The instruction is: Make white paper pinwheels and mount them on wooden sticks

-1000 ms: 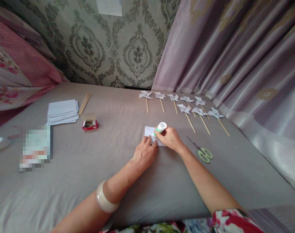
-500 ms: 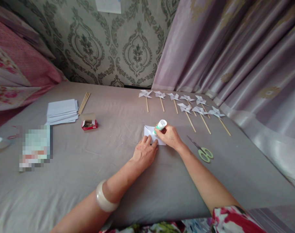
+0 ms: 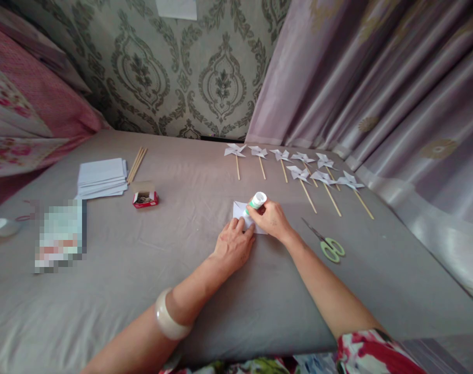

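A patterned wall (image 3: 223, 83) fills the top of the frame, a curtain (image 3: 322, 78) the upper right, and a grey cloth (image 3: 143, 270) spreads below. Paper pinwheels (image 3: 299, 175) lie right of centre, towards the top; a paper stack (image 3: 103, 174) sits at left. Near the centre, the left hand (image 3: 234, 241) lies flat, fingers a little apart, its tips pressing the near edge of a white sheet (image 3: 238, 209). Scissors (image 3: 332, 249) rest right of centre. The right hand (image 3: 273, 221) pinches a glue stick (image 3: 259, 199) between thumb and fingers, tilted over the sheet (its lower end seems to touch; the glue itself is too small to tell). Good gluing here probably calls for light, even strokes, firm fingertips just clear of the stick's path, and little glue near the edges, lest the cloth get smeared.
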{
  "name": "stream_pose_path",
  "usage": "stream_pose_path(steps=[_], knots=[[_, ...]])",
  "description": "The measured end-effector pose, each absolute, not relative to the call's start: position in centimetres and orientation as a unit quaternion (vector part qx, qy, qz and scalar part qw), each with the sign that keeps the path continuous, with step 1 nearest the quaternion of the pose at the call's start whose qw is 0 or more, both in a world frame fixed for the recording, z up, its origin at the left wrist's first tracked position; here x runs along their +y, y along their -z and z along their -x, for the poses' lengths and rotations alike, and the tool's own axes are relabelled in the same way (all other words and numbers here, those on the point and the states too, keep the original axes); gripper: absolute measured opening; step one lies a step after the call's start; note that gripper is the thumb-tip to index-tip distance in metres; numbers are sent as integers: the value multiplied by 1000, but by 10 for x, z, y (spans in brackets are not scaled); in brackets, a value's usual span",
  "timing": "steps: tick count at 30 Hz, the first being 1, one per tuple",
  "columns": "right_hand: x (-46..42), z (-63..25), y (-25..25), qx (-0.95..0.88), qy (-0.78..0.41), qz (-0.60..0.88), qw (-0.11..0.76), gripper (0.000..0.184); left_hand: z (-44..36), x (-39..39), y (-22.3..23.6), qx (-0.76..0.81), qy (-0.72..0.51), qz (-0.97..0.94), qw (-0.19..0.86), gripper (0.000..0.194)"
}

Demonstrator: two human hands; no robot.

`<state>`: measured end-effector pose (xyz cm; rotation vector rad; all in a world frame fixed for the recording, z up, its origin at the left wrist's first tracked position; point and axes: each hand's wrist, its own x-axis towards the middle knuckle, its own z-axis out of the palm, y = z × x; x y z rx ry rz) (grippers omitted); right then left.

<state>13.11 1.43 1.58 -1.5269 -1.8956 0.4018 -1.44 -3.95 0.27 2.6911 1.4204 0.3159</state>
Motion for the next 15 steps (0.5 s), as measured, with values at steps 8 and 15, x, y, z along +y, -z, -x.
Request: stream_pose_path(steps=[8, 15], knots=[[7, -135, -18, -733, -136, 585, 320, 22, 15, -40, -2, 465, -105, -878, 45, 36], [14, -134, -19, -719, -150, 599, 319, 25, 15, -40, -5, 469, -104, -876, 52, 36]])
